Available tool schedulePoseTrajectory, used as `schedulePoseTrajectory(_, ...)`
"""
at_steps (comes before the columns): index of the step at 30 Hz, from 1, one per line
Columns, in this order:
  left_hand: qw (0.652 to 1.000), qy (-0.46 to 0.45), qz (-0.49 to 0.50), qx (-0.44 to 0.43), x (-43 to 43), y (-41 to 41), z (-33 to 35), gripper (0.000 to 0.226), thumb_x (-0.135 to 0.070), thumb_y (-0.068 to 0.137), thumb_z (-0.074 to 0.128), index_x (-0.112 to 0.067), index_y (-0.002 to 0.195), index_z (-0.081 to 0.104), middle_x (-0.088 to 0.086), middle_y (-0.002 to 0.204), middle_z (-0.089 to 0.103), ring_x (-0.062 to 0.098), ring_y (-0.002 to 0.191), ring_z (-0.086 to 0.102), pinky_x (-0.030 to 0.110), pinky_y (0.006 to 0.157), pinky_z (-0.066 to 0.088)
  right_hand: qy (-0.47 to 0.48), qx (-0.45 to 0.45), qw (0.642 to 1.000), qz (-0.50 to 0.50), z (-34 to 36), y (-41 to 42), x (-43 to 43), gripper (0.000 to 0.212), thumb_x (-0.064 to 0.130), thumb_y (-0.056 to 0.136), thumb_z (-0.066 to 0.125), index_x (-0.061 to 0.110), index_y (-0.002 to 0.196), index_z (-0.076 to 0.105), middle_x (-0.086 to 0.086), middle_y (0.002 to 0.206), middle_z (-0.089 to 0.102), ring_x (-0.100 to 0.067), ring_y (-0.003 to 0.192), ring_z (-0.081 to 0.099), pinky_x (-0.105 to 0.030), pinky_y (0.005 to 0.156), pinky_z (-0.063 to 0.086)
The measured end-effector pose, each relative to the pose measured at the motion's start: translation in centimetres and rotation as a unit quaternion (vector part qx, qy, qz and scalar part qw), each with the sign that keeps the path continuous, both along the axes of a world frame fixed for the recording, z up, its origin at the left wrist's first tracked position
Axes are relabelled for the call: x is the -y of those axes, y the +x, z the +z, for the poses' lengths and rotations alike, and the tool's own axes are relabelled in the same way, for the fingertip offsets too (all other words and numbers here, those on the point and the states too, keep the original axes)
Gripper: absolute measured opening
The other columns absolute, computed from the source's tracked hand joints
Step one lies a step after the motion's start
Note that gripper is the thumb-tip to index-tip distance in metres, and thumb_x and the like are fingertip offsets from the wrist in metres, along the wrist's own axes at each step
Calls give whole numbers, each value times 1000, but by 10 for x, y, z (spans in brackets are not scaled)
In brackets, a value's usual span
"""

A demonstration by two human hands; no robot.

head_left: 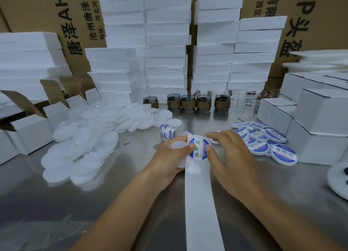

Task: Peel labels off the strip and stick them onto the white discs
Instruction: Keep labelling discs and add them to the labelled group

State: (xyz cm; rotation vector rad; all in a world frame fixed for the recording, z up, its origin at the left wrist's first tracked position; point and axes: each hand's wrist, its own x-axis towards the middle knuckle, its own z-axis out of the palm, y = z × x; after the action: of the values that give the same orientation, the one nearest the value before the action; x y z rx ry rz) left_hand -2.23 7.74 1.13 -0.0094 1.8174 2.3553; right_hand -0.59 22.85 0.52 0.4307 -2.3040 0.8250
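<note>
My left hand grips a plain white disc together with the white backing strip, thumb pressed on the strip. A round blue-and-white label sits on the strip between my hands. My right hand pinches the label's right edge with thumb and fingertip. The strip's loaded end, carrying more labels, curls on the table beyond my hands. A big heap of plain white discs lies at the left. Several labelled discs are piled at the right.
The steel table carries white cartons at the right and open cartons at the left. Glass cups with brown sleeves stand behind my hands, before stacked foam blocks and cardboard boxes.
</note>
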Motion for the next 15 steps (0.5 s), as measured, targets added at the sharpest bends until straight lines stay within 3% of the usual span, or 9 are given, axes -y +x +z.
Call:
schedulePoseTrajectory(5, 999, -18, -21, -31, 0, 1, -1, 26, -7, 90, 58, -5, 115, 63, 20, 109, 69, 30, 95, 67, 40, 86, 55, 16, -33, 999, -5, 0, -1, 0, 26, 11, 84, 65, 9, 109, 67, -5, 100, 65, -20, 95, 55, -26, 79, 39)
schedulePoseTrajectory(11, 996, -39, -39, -66, 0, 2, -1, 20, -9, 90, 60, -7, 109, 65, 16, 105, 71, 29, 93, 69, 38, 82, 56, 20, -35, 999, -16, -2, -4, -1, 29, 16, 81, 70, 10, 110, 68, -6, 99, 67, -18, 94, 54, -24, 77, 37)
schedulePoseTrajectory(15, 994, -57, -39, -80, 0, 1, -2, 19, -7, 90, 60, -6, 107, 65, 18, 105, 70, 28, 92, 69, 38, 83, 56, 26, -70, 997, -17, -4, -6, -3, 25, 11, 75, 75, 8, 100, 71, -6, 89, 69, -24, 84, 59, -27, 73, 40)
